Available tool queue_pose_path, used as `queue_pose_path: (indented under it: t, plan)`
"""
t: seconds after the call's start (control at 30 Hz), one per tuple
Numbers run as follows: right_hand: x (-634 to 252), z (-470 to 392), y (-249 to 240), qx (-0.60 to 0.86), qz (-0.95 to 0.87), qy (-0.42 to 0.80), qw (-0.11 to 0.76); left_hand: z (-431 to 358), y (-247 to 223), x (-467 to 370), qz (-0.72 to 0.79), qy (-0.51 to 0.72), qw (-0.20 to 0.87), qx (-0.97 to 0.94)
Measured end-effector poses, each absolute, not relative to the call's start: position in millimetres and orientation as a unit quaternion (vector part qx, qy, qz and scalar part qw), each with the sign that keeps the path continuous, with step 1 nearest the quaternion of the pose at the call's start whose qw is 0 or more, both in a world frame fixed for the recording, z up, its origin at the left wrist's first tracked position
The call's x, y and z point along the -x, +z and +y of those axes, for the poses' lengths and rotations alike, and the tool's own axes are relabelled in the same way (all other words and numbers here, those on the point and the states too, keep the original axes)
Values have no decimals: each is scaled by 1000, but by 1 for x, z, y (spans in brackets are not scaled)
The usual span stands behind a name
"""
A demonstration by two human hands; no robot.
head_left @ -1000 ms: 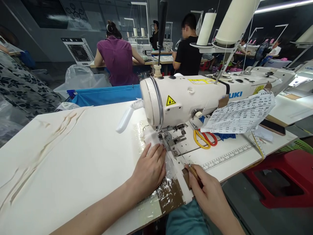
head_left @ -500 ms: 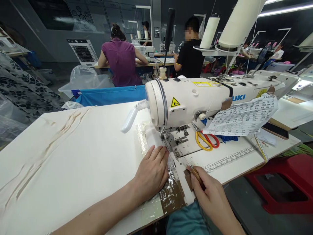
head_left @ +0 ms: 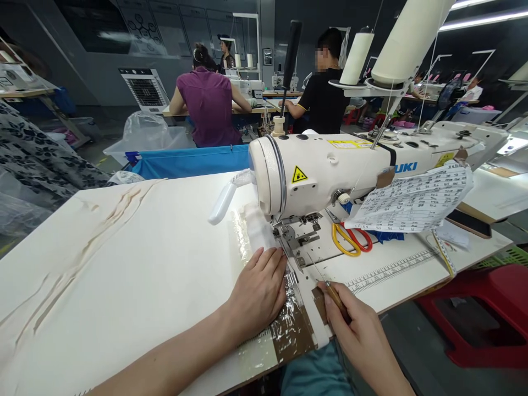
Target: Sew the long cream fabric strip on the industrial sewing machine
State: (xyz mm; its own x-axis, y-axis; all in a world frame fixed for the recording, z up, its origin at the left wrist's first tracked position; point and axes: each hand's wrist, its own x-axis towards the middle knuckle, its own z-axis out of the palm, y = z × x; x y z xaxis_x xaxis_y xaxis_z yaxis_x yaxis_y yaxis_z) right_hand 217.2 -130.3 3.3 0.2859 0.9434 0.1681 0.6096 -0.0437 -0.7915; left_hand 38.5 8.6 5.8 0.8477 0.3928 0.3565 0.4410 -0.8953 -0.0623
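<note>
My left hand [head_left: 259, 289] lies palm down on a white fabric piece [head_left: 260, 228], its fingers flat and side by side just left of the presser foot. Part of the fabric is hidden under the palm. In my right hand [head_left: 358, 324] is an awl [head_left: 336, 297], gripped by its wooden handle. Its thin metal shaft points up and left toward the needle area of the white sewing machine [head_left: 322, 176]. Between the hands, a narrow white band [head_left: 312, 313] runs from the machine down over the table's front edge. Brown shiny tape [head_left: 291, 333] covers the tabletop there.
Scissors [head_left: 348, 241] with yellow and red handles lie right of the needle. A handwritten sheet [head_left: 412, 201] hangs on the machine. A printed ruler [head_left: 391, 269] marks the table, and a phone [head_left: 469, 223] lies farther right. Pale fabric strips [head_left: 82, 256] lie left. A red stool [head_left: 487, 319] stands right.
The whole view has shifted slightly right and down. Both hands keep nearly the same place and grip. In the background, a co-worker in black has stretched an arm forward.
</note>
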Motion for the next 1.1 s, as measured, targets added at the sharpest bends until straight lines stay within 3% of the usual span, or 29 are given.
queue_pose_path:
  t: [0.23,0.47,0.73,1.1]
  plan:
    - [-206,-132,6,712,-494,229,444,14,5,-41,-228,-163,67,957]
    - [-195,-114,1,604,-634,145,460,26,-1,-43,-234,-197,36,951]
    - [-180,-85,-1,598,-722,-46,345,36,-2,-43,-232,-237,-21,943]
    - [-175,-78,-3,640,-719,-102,250,36,-3,-44,-230,-250,-15,940]
